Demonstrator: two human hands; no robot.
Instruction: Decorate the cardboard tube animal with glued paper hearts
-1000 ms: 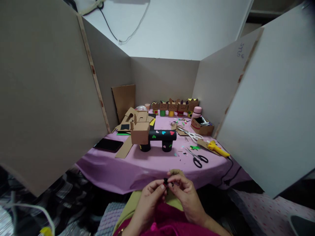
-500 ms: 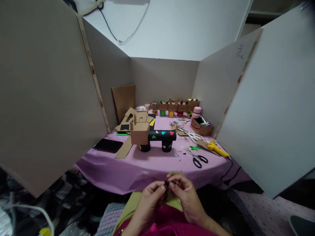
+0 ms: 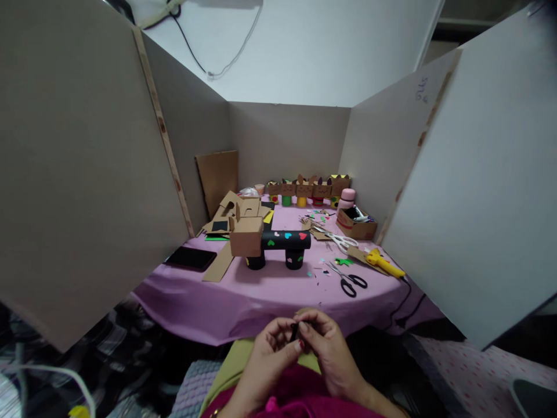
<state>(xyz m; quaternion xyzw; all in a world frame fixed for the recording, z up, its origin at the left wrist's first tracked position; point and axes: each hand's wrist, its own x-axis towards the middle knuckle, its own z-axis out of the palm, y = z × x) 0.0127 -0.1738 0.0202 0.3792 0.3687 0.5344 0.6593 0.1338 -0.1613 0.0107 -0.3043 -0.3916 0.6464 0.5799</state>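
Note:
Close together over my lap, my left hand (image 3: 275, 349) and my right hand (image 3: 325, 342) are both closed on a small dark piece (image 3: 295, 332). It looks black and thin; the fingers cover most of it, so its kind does not show. On the table in front stands a cardboard figure: a brown box head (image 3: 246, 237) joined to a black tube body (image 3: 286, 240) dotted with coloured hearts, on black legs (image 3: 295, 259). Neither hand touches it. Black-handled scissors (image 3: 348, 280) lie open to its right.
A yellow glue gun (image 3: 385, 263) rests at the right edge, its cord hanging down. White scissors (image 3: 337, 238), a supply box (image 3: 357, 224) and a pink bottle (image 3: 346, 198) sit behind. Left are a dark phone or tablet (image 3: 191, 258) and cardboard sheets (image 3: 217, 165). Small box-headed figures (image 3: 305, 188) line the back.
My left thumb has slid down and toward the right hand, and the dark piece has turned between my fingers. Things on the table have stayed put.

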